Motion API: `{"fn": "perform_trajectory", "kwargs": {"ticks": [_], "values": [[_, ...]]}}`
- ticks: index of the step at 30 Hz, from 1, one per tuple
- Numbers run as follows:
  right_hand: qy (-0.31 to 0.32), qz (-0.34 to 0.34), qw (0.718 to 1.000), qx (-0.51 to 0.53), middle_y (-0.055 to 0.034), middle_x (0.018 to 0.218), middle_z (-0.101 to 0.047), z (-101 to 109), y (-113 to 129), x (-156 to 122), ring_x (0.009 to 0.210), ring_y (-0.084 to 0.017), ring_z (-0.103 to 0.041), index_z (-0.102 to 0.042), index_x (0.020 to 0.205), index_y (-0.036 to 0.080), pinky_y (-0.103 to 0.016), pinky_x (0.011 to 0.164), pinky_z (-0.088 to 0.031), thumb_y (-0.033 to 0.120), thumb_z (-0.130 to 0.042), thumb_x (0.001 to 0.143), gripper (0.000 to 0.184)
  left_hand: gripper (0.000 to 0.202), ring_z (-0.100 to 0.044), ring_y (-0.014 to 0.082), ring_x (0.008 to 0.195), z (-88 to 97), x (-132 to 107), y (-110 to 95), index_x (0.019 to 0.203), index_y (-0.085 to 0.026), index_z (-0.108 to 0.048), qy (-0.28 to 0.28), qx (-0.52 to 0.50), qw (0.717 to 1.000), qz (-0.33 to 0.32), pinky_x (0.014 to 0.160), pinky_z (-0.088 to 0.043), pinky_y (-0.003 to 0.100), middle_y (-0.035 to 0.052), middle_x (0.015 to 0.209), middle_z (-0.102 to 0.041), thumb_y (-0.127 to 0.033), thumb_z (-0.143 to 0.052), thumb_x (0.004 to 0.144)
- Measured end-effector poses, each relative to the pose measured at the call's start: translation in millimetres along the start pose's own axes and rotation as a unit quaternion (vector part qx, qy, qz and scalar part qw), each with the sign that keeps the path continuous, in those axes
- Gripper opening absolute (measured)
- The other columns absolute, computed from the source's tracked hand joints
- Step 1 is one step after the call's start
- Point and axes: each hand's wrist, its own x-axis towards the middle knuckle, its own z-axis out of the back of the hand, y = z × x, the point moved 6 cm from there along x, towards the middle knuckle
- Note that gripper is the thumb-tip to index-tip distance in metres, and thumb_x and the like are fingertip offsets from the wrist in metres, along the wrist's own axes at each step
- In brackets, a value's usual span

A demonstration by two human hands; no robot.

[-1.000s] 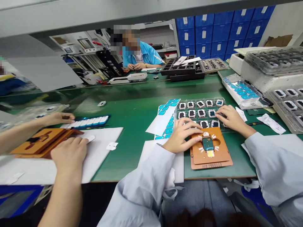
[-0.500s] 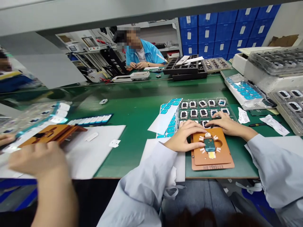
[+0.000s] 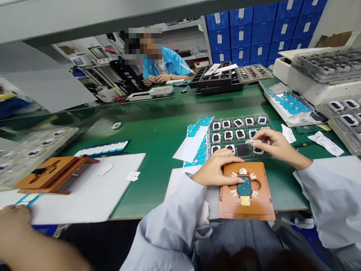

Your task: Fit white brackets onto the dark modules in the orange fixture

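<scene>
1. My right grip [image 3: 278, 147] is pinched together, fingertips clamped on a small white strip [image 3: 252, 141], held just above the tray's right side.
2. My left grip [image 3: 214, 169] lies open, its fingers on the upper left edge of the brown jig [image 3: 245, 209], near the teal part [image 3: 244, 187] set in it.
3. The clear tray [image 3: 248, 117] of dark-centred pieces sits just beyond, on the green desk [image 3: 158, 130].
4. A sheet of blue stickers [image 3: 194, 137] lies beside the tray, on its left.

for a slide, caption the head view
Right hand pinches a small white piece over a parts tray, left hand on a brown jig
</scene>
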Motion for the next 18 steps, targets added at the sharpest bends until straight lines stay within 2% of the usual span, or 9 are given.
{"fn": "perform_trajectory", "kwargs": {"ticks": [2, 4, 8, 12, 15, 18], "values": [[-0.044, -0.008, 0.998, 0.036, -0.0039, 0.093, -0.063, 14, 11, -2, 0.078, -0.017, -0.058, -0.062, 0.102, 0.024, -0.029, 0.066, -0.048, 0.043, -0.055, 0.095, 0.022, 0.038, -0.056, 0.0178, 0.074, 0.4, 0, -2, 0.100, -0.017, -0.074, -0.026, 0.022, 0.999, 0.015, 0.071, -0.045, 0.032, 0.0030, 0.076, -0.060, -0.042, -0.075, 0.072], [-0.051, -0.014, 0.995, 0.090, -0.0034, 0.092, -0.062, 20, 21, -5, 0.078, -0.016, -0.059, -0.065, 0.100, 0.025, -0.028, 0.066, -0.049, 0.041, -0.057, 0.094, 0.019, 0.030, -0.056, 0.0170, 0.072, 1.0, -1, -3, 0.097, -0.018, -0.075, -0.048, 0.037, 0.998, 0.026, 0.071, -0.046, 0.032, 0.0018, 0.074, -0.062, -0.036, -0.072, 0.072], [0.056, -0.011, 0.986, 0.156, -0.0045, 0.096, -0.060, 10, 38, -11, 0.076, -0.015, -0.060, -0.067, 0.105, 0.026, -0.027, 0.062, -0.053, 0.039, -0.058, 0.094, 0.019, 0.029, -0.057, 0.0176, 0.071, 4.7, -3, -2, 0.095, -0.017, -0.074, -0.076, 0.058, 0.995, 0.038, 0.070, -0.046, 0.033, 0.0024, 0.075, -0.065, -0.034, -0.071, 0.072], [0.138, 0.039, 0.987, 0.075, -0.0058, 0.101, -0.066, 2, 46, -16, 0.090, -0.018, -0.063, -0.065, 0.112, 0.025, -0.028, 0.074, -0.053, 0.033, -0.057, 0.095, 0.020, 0.025, -0.060, 0.0196, 0.075, 10.8, -4, 5, 0.092, -0.018, -0.072, -0.106, 0.073, 0.989, 0.071, 0.070, -0.047, 0.034, 0.0033, 0.077, -0.066, -0.034, -0.070, 0.073], [0.167, 0.063, 0.984, 0.015, -0.0030, 0.089, -0.070, -1, 46, -17, 0.075, -0.014, -0.065, -0.066, 0.109, 0.023, -0.024, 0.068, -0.050, 0.034, -0.057, 0.096, 0.019, 0.025, -0.061, 0.0212, 0.081, 11.5, -4, 5, 0.094, -0.018, -0.070, -0.108, 0.076, 0.989, 0.064, 0.074, -0.048, 0.036, 0.0046, 0.083, -0.067, -0.033, -0.070, 0.074], [0.199, 0.067, 0.978, 0.001, 0.0002, 0.077, -0.068, -6, 44, -19, 0.060, -0.010, -0.060, -0.066, 0.098, 0.021, -0.021, 0.054, -0.044, 0.038, -0.058, 0.095, 0.019, 0.026, -0.061, 0.0215, 0.086, 14.8, -5, -4, 0.098, -0.018, -0.069, -0.130, 0.076, 0.989, -0.003, 0.079, -0.048, 0.039, 0.0068, 0.090, -0.068, -0.034, -0.070, 0.079]]}}
